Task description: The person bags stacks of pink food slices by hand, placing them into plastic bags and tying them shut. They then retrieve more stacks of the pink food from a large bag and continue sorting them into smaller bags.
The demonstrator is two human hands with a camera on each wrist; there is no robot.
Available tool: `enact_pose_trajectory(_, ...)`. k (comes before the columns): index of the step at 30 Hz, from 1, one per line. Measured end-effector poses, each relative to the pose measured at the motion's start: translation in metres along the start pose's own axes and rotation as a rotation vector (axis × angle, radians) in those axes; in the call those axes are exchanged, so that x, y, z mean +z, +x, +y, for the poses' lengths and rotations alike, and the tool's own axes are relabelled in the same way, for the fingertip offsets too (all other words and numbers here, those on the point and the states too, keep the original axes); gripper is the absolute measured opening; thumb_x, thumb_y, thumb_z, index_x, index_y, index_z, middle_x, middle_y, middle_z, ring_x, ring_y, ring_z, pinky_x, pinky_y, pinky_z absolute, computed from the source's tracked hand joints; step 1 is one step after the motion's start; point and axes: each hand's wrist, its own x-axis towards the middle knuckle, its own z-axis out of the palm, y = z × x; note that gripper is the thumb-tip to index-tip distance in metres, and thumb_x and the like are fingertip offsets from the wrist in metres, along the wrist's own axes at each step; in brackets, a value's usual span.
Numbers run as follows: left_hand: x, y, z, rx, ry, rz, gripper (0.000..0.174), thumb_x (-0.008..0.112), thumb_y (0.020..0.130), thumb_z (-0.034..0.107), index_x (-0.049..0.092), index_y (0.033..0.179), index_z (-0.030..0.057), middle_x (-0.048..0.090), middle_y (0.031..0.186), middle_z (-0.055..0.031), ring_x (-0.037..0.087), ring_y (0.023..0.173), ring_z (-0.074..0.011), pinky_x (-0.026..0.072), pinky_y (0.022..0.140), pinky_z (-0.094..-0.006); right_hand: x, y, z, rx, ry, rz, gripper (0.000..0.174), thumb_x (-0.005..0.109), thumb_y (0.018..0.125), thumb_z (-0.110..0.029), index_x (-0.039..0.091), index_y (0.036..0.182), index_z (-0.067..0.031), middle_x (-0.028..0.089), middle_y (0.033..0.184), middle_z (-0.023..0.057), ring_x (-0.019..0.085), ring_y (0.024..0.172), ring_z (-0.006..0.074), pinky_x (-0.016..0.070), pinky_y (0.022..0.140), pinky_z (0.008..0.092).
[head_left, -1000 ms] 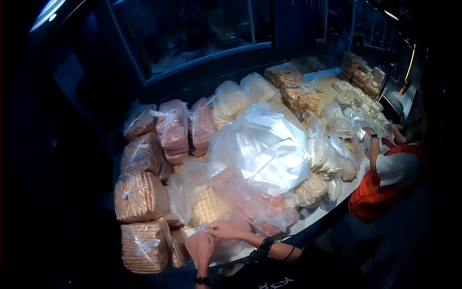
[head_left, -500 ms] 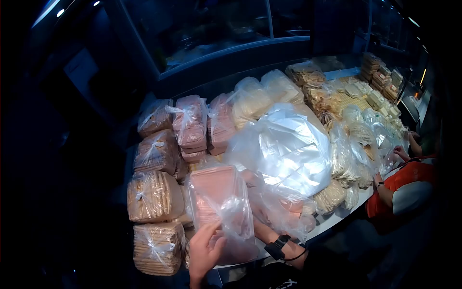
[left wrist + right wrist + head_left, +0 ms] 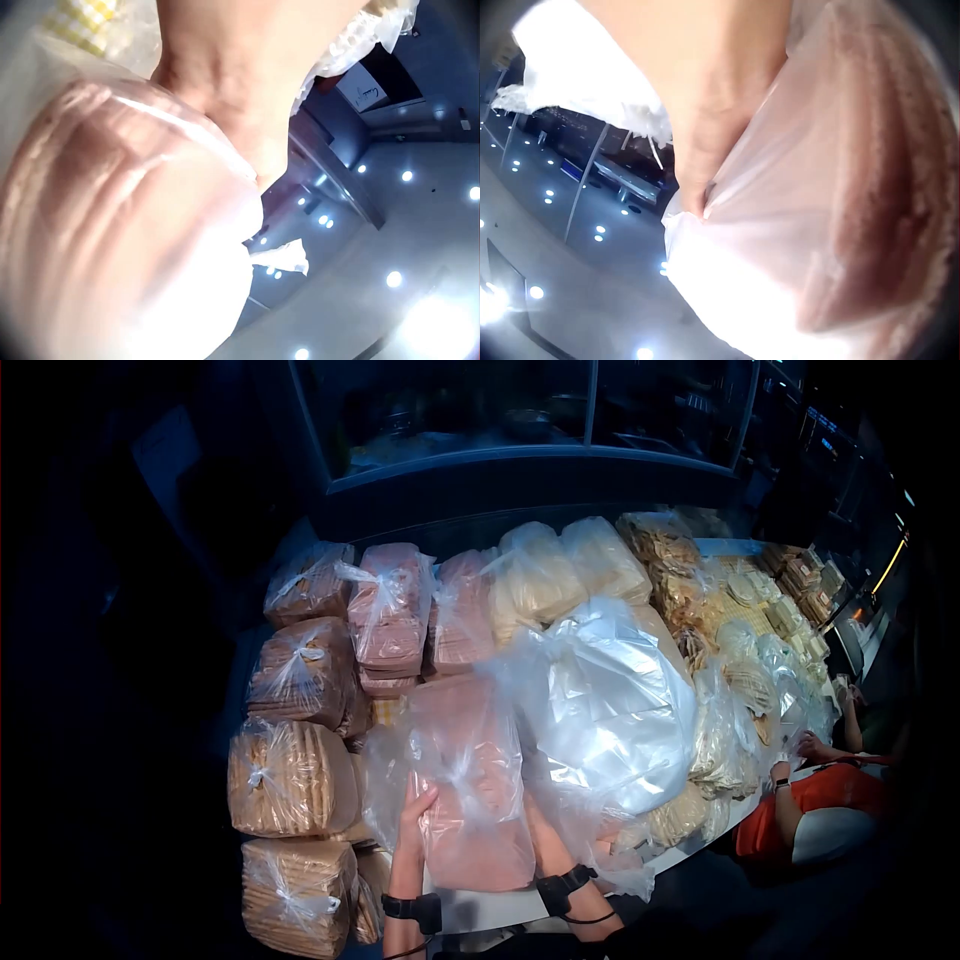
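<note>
A knotted clear plastic bag of flat pink slices (image 3: 478, 775) is between my two hands near the table's front edge. My left hand (image 3: 410, 827) grips its left side, thumb laid on top and fingers hidden. On the opposite side my right hand (image 3: 541, 832) holds it, mostly hidden behind the bag in the head view. The right wrist view shows that hand's thumb (image 3: 697, 184) pressed on the plastic. Through the film in the left wrist view, the stacked layers (image 3: 90, 195) show. A loose clear bag (image 3: 385, 785) lies just left of my left hand.
Knotted bags of tan slices (image 3: 290, 778) line the left edge, bags of pink slices (image 3: 388, 610) stand behind. A big heap of shiny plastic bags (image 3: 615, 705) lies to the right. Beyond it, at the table's right side, a person in red (image 3: 825, 805) works.
The bag of pink slices came upright into view, then tipped flatter between my hands. My left hand went from loose beside the knot to gripping the bag's left side. The head view shifted.
</note>
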Motion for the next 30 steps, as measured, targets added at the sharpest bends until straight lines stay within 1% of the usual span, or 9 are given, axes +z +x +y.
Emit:
enact_pose_trajectory(4,0.056,0.060,0.067,0.186,-0.002,-0.118,0.050,0.056,0.093,0.017,0.040,0.140,0.0077,0.057,0.119,-0.0083,0.061,0.101,-0.0183,0.0522,0.086,-0.0305,-0.003,0.119,-0.075,-0.303,-0.134,0.115,0.060,0.054,0.096,-0.020,0.031,0.150,-0.0054,0.041,0.148,0.0167,0.042,0.135,0.0282,0.0320,0.113,0.0375)
enact_pose_trajectory(9,0.039,0.191,0.066,-0.071,-0.064,-0.212,0.047,0.057,0.095,0.023,0.045,0.138,0.0074,0.057,0.124,-0.0107,0.061,0.107,-0.0194,0.0520,0.089,-0.0312,-0.014,0.240,-0.075,-0.390,-0.042,0.049,0.070,0.054,0.092,-0.011,0.022,0.154,-0.0025,0.033,0.155,0.0156,0.032,0.143,0.0266,0.0258,0.116,0.0353)
enact_pose_trajectory(12,0.060,0.246,0.083,0.080,0.058,-0.161,0.038,0.056,0.095,0.025,0.057,0.124,0.0003,0.066,0.113,-0.0120,0.066,0.099,-0.0192,0.0529,0.087,-0.0306,-0.032,0.306,-0.074,-0.326,-0.054,0.056,0.069,0.056,0.093,-0.012,0.023,0.153,-0.0001,0.031,0.157,0.0135,0.031,0.144,0.0232,0.0264,0.116,0.0329)
enact_pose_trajectory(15,0.092,0.280,0.124,0.260,0.106,-0.212,0.047,0.055,0.096,0.026,0.050,0.134,-0.0014,0.057,0.131,-0.0182,0.059,0.117,-0.0238,0.0481,0.096,-0.0330,-0.040,0.385,-0.097,-0.386,0.071,0.044,0.065,0.057,0.096,-0.019,0.028,0.152,-0.0020,0.034,0.155,0.0118,0.034,0.142,0.0217,0.0295,0.113,0.0320)
enact_pose_trajectory(18,0.090,0.335,0.144,0.778,0.835,0.195,0.061,0.055,0.096,0.030,0.036,0.144,-0.0030,0.051,0.135,-0.0234,0.050,0.126,-0.0361,0.0370,0.109,-0.0410,-0.013,0.404,-0.135,-0.294,0.030,0.141,0.063,0.054,0.098,-0.025,0.030,0.151,-0.0023,0.039,0.152,0.0153,0.039,0.139,0.0253,0.0324,0.111,0.0330)
enact_pose_trajectory(19,0.091,0.340,0.148,0.774,0.939,0.103,0.062,0.053,0.096,0.030,0.034,0.144,-0.0040,0.048,0.139,-0.0246,0.046,0.129,-0.0376,0.0339,0.111,-0.0418,0.002,0.408,-0.147,-0.232,-0.033,0.206,0.063,0.053,0.098,-0.027,0.030,0.151,-0.0022,0.041,0.151,0.0173,0.040,0.138,0.0272,0.0335,0.110,0.0337)
enact_pose_trajectory(22,0.077,0.354,0.106,0.795,1.297,-0.027,0.065,0.052,0.095,0.030,0.032,0.147,-0.0040,0.037,0.148,-0.0258,0.034,0.139,-0.0394,0.0240,0.117,-0.0446,-0.011,0.464,-0.096,-0.124,-0.723,0.224,0.059,0.046,0.100,-0.033,0.034,0.149,-0.0025,0.047,0.142,0.0252,0.046,0.132,0.0361,0.0366,0.108,0.0376)
enact_pose_trajectory(26,0.053,0.356,0.035,0.979,1.598,0.211,0.066,0.054,0.092,0.031,0.035,0.148,0.0009,0.030,0.155,-0.0210,0.023,0.146,-0.0354,0.0167,0.119,-0.0487,-0.002,0.475,-0.062,-0.426,-0.734,0.387,0.050,0.038,0.103,-0.032,0.044,0.144,-0.0041,0.054,0.130,0.0307,0.051,0.124,0.0439,0.0400,0.104,0.0428)
enact_pose_trajectory(30,0.054,0.352,0.031,0.951,1.590,0.203,0.065,0.054,0.091,0.031,0.037,0.148,0.0020,0.030,0.156,-0.0192,0.023,0.146,-0.0334,0.0181,0.118,-0.0500,-0.001,0.468,-0.063,-0.382,-0.739,0.357,0.049,0.036,0.103,-0.029,0.044,0.142,-0.0013,0.054,0.129,0.0311,0.051,0.122,0.0448,0.0403,0.103,0.0451)
